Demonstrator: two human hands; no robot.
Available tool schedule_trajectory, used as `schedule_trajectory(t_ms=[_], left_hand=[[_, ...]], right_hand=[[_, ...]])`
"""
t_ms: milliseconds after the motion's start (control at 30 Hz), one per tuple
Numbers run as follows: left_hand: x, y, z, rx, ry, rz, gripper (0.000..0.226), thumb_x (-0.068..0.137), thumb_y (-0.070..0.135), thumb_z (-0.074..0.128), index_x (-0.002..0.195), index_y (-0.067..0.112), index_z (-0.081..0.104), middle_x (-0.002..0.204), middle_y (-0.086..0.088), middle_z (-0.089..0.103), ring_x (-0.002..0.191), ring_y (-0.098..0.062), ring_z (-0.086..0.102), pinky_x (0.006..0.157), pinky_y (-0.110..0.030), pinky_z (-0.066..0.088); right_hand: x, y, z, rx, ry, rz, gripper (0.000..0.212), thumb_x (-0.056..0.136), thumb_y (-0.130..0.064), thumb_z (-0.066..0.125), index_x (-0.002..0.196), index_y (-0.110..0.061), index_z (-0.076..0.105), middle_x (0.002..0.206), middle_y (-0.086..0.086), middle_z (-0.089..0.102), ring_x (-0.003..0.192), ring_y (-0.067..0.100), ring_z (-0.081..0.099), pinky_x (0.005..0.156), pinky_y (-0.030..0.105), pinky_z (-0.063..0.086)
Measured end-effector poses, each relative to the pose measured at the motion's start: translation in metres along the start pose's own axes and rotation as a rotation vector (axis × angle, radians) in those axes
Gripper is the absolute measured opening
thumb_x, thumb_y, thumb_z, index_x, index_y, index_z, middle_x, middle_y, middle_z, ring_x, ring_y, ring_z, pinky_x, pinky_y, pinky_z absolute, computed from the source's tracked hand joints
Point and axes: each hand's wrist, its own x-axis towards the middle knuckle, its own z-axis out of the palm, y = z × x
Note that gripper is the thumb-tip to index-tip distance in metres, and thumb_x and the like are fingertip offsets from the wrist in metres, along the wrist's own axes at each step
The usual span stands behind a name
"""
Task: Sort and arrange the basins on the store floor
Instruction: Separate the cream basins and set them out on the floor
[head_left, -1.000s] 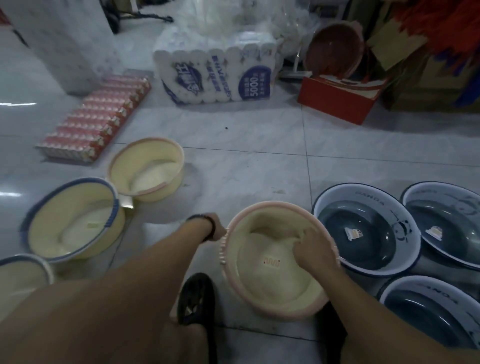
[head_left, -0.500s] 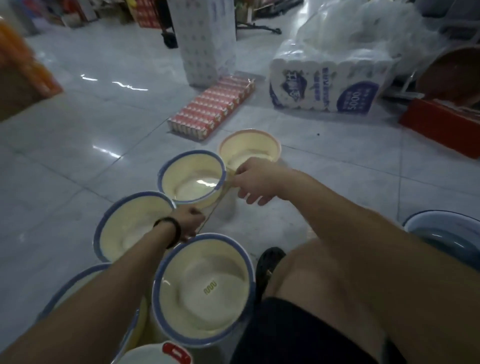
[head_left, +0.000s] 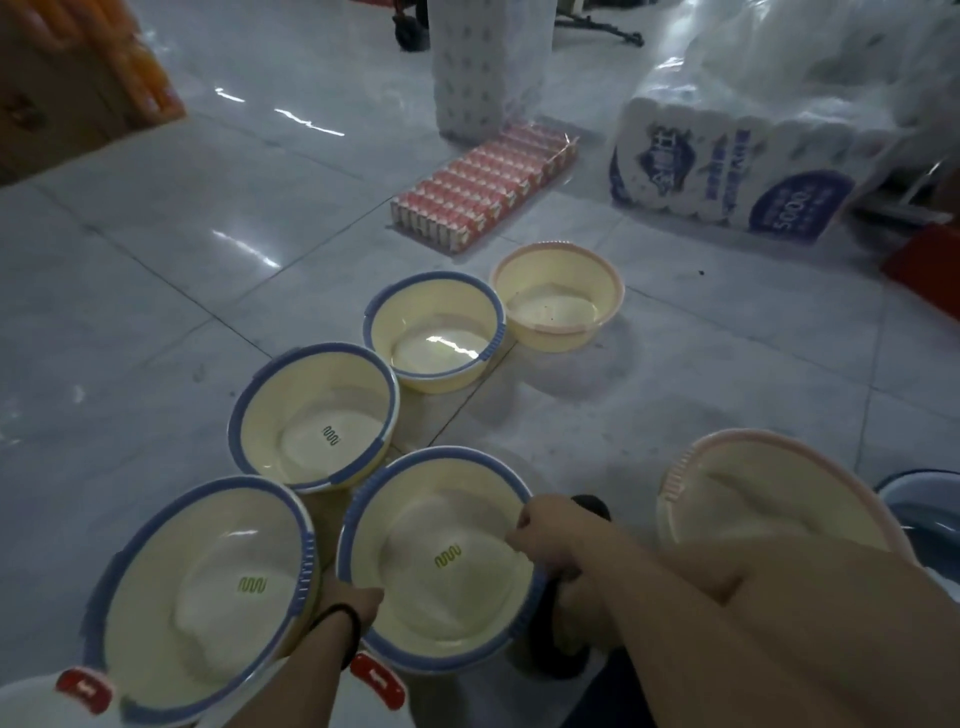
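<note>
Several cream basins stand on the tiled floor. Nearest me is a blue-rimmed basin (head_left: 436, 566). My left hand (head_left: 349, 598) grips its near-left rim and my right hand (head_left: 545, 525) grips its right rim. Another blue-rimmed basin (head_left: 202, 597) sits touching it on the left. Two smaller blue-rimmed ones, a mid basin (head_left: 314, 415) and a far basin (head_left: 435, 330), run in a diagonal line away from me. At the far end is a small pink-rimmed basin (head_left: 558, 296). A large pink-rimmed basin (head_left: 769, 488) rests by my right arm.
A red pack of cartons (head_left: 485, 189) and wrapped tissue rolls (head_left: 727, 171) lie beyond the basins. A tall white wrapped bundle (head_left: 488, 67) stands behind. A dark blue basin's edge (head_left: 919, 493) shows at the right. A white lid with red clips (head_left: 376, 686) sits at the bottom.
My view has swung left and down. Both hands moved back from the far small basins and closed on the rims of the nearest blue-rimmed basin.
</note>
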Motion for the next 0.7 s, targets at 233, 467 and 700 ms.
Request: schedule_trajectory(t_ms=[233, 467, 700], left_hand=[[0.009, 0.039, 0.026, 0.282, 0.189, -0.029, 0.06, 0.08, 0.025, 0.071, 0.135, 0.008, 0.052, 0.122, -0.017, 0.06, 0.099, -0.038, 0.062, 0.084, -0.049, 0.059], [-0.041, 0.235, 0.095, 0.58, 0.094, 0.664, 0.048, 0.092, 0.028, 0.056, 0.14, 0.023, 0.052, 0.142, -0.007, 0.052, 0.127, -0.029, 0.053, 0.105, -0.043, 0.049], [-0.028, 0.424, 0.187, 0.824, 0.031, 0.972, 0.055, 0.088, 0.034, 0.063, 0.139, 0.02, 0.047, 0.146, -0.008, 0.044, 0.132, -0.032, 0.045, 0.108, -0.044, 0.044]], right_hand=[[0.004, 0.022, -0.021, 0.028, 0.028, 0.08, 0.022, 0.101, -0.028, 0.057, 0.086, -0.012, 0.061, 0.078, 0.005, 0.058, 0.064, 0.02, 0.054, 0.052, 0.027, 0.042], [0.049, 0.038, -0.153, 0.268, 0.199, 0.096, 0.043, 0.1, -0.041, 0.056, 0.123, -0.006, 0.062, 0.107, 0.015, 0.071, 0.087, 0.029, 0.074, 0.077, 0.042, 0.065], [0.119, 0.105, -0.237, 0.305, 0.344, 0.095, 0.02, 0.1, -0.03, 0.06, 0.109, -0.014, 0.07, 0.101, 0.01, 0.073, 0.091, 0.028, 0.075, 0.079, 0.044, 0.066]])
